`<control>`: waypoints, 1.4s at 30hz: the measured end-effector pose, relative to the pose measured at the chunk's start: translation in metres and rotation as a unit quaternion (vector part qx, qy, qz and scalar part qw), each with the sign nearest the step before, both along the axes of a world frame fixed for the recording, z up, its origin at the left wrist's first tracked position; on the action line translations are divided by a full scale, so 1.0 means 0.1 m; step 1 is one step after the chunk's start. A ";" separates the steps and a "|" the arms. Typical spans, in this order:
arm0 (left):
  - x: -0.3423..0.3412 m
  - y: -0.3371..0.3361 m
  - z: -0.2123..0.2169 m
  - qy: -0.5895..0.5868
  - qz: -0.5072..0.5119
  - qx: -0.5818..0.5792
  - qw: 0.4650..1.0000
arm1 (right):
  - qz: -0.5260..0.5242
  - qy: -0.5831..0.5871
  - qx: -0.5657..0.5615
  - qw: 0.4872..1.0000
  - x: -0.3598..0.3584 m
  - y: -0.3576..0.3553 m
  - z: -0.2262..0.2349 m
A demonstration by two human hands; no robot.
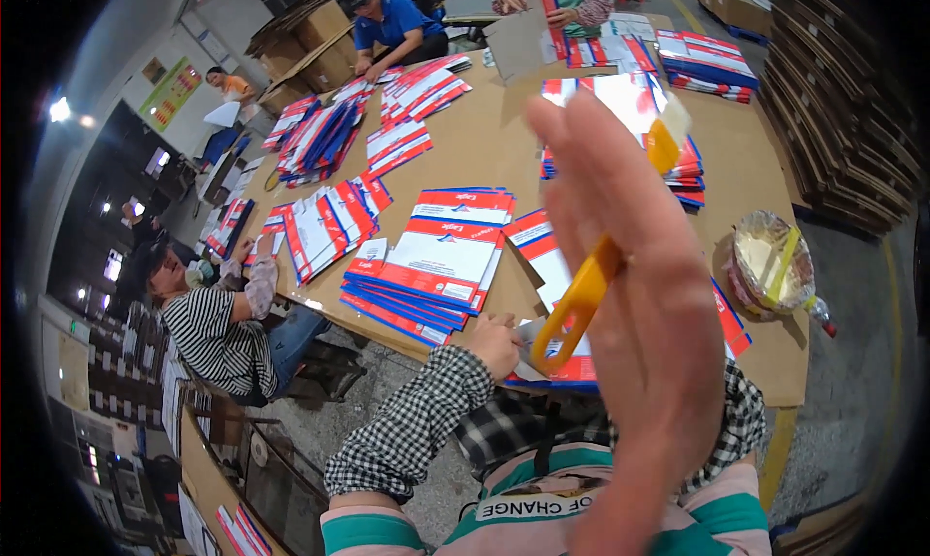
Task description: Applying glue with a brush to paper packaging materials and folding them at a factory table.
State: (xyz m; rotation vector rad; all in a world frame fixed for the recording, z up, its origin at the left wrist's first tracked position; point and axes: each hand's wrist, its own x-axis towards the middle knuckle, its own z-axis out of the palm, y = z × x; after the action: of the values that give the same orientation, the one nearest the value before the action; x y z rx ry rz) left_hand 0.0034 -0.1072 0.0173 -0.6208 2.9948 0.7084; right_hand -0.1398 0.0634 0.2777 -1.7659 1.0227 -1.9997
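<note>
My right hand (659,333) is raised close to the camera, fingers stretched upward, and holds a yellow-handled tool (579,304). The tool's pale blade (673,120) sticks out past the fingers; its middle is hidden behind the hand. My left hand (494,345), in a checked sleeve, rests with curled fingers at the near edge of the brown table (484,139). It grips the edge of a flat white, red and blue printed sheet (542,256). A stack of the same printed sheets (436,261) lies just left of it.
Several more stacks of printed sheets (325,222) cover the table. A plastic-wrapped bundle (775,261) lies at its right edge. A person in a striped shirt (218,338) sits at left, and two others (392,23) work at the far end. Flat cardboard (833,101) is piled at right.
</note>
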 end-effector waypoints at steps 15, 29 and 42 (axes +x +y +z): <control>0.08 -0.12 -0.15 -0.080 -0.089 -0.010 0.993 | 0.224 -0.114 -0.089 0.964 0.14 -0.07 -0.08; 0.34 0.00 -0.05 -0.114 -0.074 -0.018 0.990 | 0.249 -0.116 0.009 0.961 0.25 -0.05 0.08; 0.40 -0.28 0.41 -0.110 -0.005 -0.090 0.990 | 0.163 0.045 0.147 0.975 0.23 -0.16 -0.11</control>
State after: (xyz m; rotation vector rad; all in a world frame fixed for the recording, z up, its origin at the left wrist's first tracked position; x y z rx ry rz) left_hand 0.0430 -0.1347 0.0588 -0.6415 2.8713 0.3431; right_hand -0.1165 0.0477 0.2664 -1.7432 0.9278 -1.5013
